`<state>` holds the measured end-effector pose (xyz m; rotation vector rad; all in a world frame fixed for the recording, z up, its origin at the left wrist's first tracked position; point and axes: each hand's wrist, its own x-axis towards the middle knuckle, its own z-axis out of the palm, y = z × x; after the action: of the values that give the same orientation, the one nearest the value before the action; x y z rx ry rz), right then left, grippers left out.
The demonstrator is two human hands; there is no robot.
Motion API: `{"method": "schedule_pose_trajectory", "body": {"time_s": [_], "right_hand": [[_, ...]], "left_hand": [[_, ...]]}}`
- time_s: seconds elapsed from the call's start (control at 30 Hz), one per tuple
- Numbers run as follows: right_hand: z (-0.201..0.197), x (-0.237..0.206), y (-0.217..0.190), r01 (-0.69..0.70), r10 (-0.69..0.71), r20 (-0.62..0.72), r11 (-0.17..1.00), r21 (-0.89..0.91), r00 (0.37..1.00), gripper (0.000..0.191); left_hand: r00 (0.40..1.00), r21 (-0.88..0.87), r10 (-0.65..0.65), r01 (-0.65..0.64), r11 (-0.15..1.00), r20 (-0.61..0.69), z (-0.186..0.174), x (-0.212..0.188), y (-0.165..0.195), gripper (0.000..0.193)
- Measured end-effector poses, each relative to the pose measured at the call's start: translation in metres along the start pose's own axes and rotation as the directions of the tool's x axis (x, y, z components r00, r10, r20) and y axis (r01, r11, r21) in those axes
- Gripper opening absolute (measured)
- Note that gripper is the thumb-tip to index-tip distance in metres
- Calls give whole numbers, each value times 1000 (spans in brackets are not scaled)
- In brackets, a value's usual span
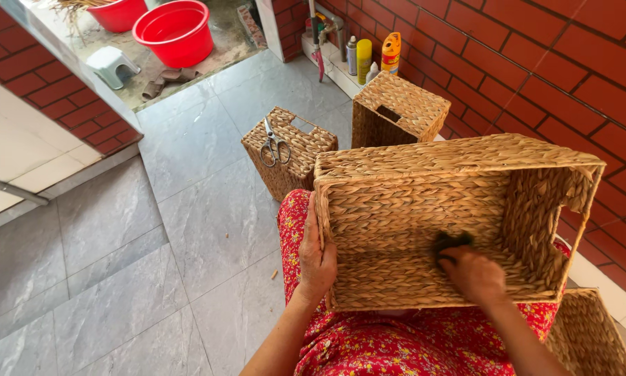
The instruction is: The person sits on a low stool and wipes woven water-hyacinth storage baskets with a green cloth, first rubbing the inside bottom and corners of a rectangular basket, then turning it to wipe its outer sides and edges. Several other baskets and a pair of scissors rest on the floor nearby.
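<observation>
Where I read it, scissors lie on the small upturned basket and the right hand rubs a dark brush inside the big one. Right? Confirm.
Almost. The head view shows the scissors on the small upturned basket, and the right hand inside the big basket, but the dark object is too unclear to call a brush.

A: Identify packaging items.

B: Far ledge along the red brick wall: a tall yellow cylindrical spray can (364,60), an orange-and-yellow plastic bottle (391,53) just right, and a slim grey aerosol can (351,55) just left. Labels unreadable.

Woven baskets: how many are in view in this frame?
4. A large basket rests on the lap, the left hand on its rim and the right hand inside; two smaller baskets stand on the floor beyond; a fourth basket is cut off at lower right.
</observation>
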<state>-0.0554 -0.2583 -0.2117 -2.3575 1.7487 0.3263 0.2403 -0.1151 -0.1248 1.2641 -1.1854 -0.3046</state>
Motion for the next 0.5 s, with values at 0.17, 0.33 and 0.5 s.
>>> {"method": "schedule_pose_trajectory", "body": {"time_s": [0.17,0.33,0.5], "right_hand": [[-3,-15,-107,291,-316,52,917,275,947,34],[1,-9,-170,601,-653,50,722,343,756,34],[2,15,-105,543,-625,69,723,427,778,39]], "left_hand": [[999,7,48,-48,999,-19,-2,-4,-3,78],[999,10,39,-39,999,-17,-2,-1,-7,75],[999,-24,38,-39,999,-5,-2,3,-4,80]]}}
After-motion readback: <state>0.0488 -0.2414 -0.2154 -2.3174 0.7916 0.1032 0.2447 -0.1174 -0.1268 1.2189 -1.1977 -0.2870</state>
